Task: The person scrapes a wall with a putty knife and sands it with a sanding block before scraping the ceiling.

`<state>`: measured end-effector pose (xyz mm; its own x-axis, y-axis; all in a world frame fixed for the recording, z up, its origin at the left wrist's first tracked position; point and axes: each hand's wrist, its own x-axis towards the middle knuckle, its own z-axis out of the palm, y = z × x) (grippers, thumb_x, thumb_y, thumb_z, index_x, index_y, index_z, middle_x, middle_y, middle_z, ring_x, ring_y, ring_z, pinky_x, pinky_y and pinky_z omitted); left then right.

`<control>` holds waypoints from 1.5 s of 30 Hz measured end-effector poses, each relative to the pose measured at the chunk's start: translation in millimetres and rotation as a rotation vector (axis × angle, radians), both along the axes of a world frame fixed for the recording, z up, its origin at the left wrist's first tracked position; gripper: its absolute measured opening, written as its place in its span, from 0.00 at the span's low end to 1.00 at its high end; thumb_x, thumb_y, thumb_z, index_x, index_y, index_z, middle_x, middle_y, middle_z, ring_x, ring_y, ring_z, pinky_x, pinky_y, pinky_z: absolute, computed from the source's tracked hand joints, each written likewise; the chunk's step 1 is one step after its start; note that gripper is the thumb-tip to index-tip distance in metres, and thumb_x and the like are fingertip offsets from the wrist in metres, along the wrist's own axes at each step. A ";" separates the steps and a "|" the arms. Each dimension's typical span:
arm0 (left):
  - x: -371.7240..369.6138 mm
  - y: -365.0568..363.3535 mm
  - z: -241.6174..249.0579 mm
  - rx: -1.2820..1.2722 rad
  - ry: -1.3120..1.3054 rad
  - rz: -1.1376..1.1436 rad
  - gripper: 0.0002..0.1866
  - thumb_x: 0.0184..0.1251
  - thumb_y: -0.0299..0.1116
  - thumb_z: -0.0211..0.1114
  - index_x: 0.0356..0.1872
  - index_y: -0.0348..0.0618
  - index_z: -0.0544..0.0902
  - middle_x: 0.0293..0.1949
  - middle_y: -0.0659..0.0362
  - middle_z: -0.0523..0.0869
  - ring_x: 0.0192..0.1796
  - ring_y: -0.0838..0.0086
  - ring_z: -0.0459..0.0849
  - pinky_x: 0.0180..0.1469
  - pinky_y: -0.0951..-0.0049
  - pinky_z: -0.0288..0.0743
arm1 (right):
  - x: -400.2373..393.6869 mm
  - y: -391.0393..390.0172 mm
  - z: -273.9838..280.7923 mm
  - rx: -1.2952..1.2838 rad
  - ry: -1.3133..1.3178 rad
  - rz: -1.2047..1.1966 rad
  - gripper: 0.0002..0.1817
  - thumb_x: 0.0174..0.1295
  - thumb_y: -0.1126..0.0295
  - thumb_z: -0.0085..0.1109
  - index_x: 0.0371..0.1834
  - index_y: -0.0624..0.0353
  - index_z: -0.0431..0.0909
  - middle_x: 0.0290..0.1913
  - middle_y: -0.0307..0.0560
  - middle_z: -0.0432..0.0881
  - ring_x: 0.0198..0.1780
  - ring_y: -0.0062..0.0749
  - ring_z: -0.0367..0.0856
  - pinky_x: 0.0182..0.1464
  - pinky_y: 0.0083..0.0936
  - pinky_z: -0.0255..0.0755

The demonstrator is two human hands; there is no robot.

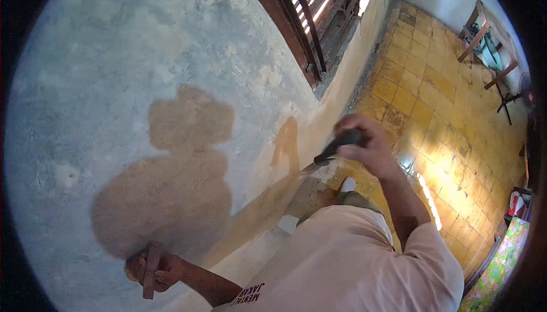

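My left hand (pixel 166 271) is wrapped round a narrow reddish-brown block (pixel 151 272), close against the mottled blue-grey wall (pixel 68 107) at the lower left. Out in front of my body, my right hand (pixel 370 144) grips a black-handled tool (pixel 337 145), which slants down toward the lower part of the wall. A thin, motion-blurred end shows at the tip of the handle. My head and arm cast dark shadows on the wall between the two hands.
A window with brown bars (pixel 307 21) is set in the wall above. Yellow floor tiles (pixel 421 84) spread to the right, sunlit in places. At the far right stand a wooden table (pixel 484 33) and a flowered cloth (pixel 501 255). A foot shows below my right hand.
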<state>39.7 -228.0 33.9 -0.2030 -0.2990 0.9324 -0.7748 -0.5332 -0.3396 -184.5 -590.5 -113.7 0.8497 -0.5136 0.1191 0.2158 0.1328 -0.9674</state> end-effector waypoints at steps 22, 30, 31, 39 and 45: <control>-142.2 -27.9 -102.4 0.181 1.578 -1.065 0.10 0.60 0.34 0.61 0.38 0.39 0.81 0.54 0.47 0.74 0.66 0.60 0.57 0.63 0.55 0.56 | -25.4 132.5 -17.8 0.920 -0.201 0.539 0.20 0.56 0.78 0.55 0.54 0.62 0.70 0.48 0.53 0.77 0.46 0.42 0.80 0.48 0.38 0.76; -173.8 27.1 -130.1 -0.260 1.887 -1.170 0.12 0.63 0.33 0.59 0.44 0.38 0.79 0.59 0.49 0.69 0.60 0.63 0.69 0.57 0.63 0.65 | -1.0 247.5 -10.5 0.394 -0.076 0.563 0.17 0.57 0.82 0.51 0.51 0.62 0.70 0.52 0.47 0.73 0.56 0.32 0.71 0.59 0.30 0.65; -175.3 43.6 -142.2 -0.309 1.879 -1.158 0.12 0.63 0.33 0.59 0.44 0.38 0.79 0.59 0.49 0.69 0.60 0.63 0.69 0.57 0.63 0.65 | 0.2 263.0 -13.7 0.200 -0.101 0.558 0.17 0.57 0.82 0.50 0.51 0.62 0.70 0.52 0.45 0.72 0.57 0.32 0.71 0.60 0.31 0.64; -183.7 106.3 -160.3 -0.330 1.640 -0.616 0.08 0.58 0.31 0.62 0.35 0.39 0.79 0.40 0.54 0.76 0.46 0.64 0.75 0.49 0.64 0.69 | -1.3 308.0 -22.5 0.104 0.071 0.824 0.15 0.61 0.77 0.54 0.51 0.60 0.67 0.49 0.45 0.73 0.53 0.31 0.72 0.54 0.30 0.68; -182.3 131.8 -194.7 -0.134 1.618 -0.326 0.14 0.59 0.34 0.63 0.42 0.36 0.79 0.43 0.48 0.75 0.47 0.60 0.75 0.49 0.64 0.70 | 22.2 301.7 -62.0 0.053 0.298 0.978 0.12 0.62 0.75 0.54 0.47 0.59 0.66 0.39 0.44 0.77 0.42 0.28 0.76 0.47 0.28 0.72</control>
<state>-142.6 -96.2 -160.7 0.9067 -0.3463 0.2408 -0.3350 -0.2446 0.9099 -162.3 -288.8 -175.7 0.8909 0.4220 -0.1679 -0.2579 0.1660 -0.9518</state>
